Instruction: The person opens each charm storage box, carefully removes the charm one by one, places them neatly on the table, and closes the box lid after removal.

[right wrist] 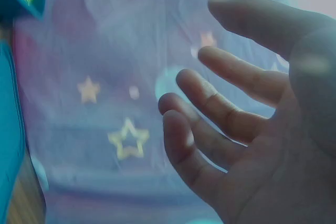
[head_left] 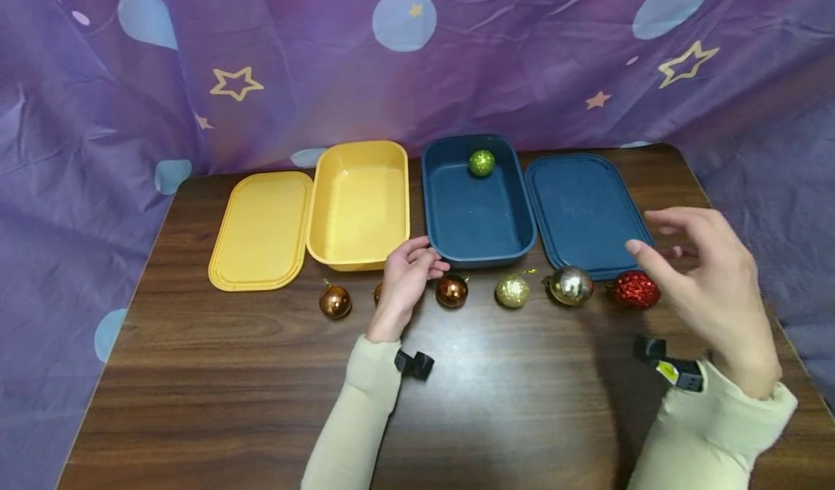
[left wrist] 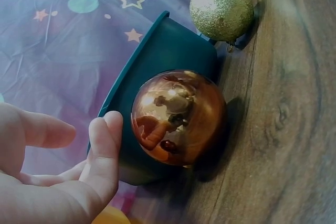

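Observation:
My left hand [head_left: 411, 276] is beside the front left corner of the blue container [head_left: 479, 254], its fingers loosely bent and holding nothing. In the left wrist view its fingertips overlap the container's edge, close to a shiny copper bauble [left wrist: 178, 119]. Partly behind this hand lies another brown bauble [head_left: 377, 294], mostly hidden. My right hand [head_left: 714, 287] hovers over the table's right side with fingers spread and nothing in them. Nearest to it are a red bauble [head_left: 636, 290] and the blue lid [head_left: 587, 211]. One green glitter bauble [head_left: 481, 163] sits inside the blue container.
A yellow container [head_left: 359, 262] and a yellow lid [head_left: 261, 229] lie on the left. Along the row in front are a brown bauble [head_left: 335, 302], a gold glitter bauble [head_left: 512, 291] and a silver bauble [head_left: 570, 285]. A purple starred cloth [head_left: 509, 77] hangs behind the wooden table [head_left: 215, 388].

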Demonstrator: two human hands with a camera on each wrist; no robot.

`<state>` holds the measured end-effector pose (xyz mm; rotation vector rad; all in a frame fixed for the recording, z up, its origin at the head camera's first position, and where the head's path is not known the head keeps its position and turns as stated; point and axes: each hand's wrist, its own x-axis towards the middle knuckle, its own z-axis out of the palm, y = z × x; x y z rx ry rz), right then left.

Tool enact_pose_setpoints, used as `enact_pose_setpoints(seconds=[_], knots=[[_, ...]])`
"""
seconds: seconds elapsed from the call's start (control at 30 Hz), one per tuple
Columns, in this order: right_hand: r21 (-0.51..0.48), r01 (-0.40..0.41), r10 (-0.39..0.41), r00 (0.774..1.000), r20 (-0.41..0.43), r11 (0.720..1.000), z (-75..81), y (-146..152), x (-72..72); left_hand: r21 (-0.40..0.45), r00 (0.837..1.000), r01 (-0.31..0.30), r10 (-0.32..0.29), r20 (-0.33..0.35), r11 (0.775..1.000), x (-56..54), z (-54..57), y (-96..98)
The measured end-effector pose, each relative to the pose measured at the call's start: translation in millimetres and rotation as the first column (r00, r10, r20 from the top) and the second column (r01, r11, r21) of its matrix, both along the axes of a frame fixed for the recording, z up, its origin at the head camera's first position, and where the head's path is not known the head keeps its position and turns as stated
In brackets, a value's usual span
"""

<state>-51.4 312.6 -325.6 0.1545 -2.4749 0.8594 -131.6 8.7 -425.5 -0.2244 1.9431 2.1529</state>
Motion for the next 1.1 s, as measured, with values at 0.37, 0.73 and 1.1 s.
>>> enact_pose_setpoints(seconds=[0.37,0.73,1.1], knots=[[0.114,-0.167,0.163,0.985,0.047,0.979,28.4,-39,-42.8,-0.036,1.0,0.016,-0.017,-0.024,0.999,2.3,1.0,-1.3],[0.179,-0.325,0.256,0.91,0.326,0.929,42.9,-58,-94.6,0.002,1.0,-0.001,0.001,-0.018,1.0,2.3,1.7,2.6],[0.215,-0.449,0.253,0.77,0.585,0.867,25.7,-65,-161.2,0.282,0.994,-0.07,0.044,0.097,0.957,0.6,2.3,4.4]])
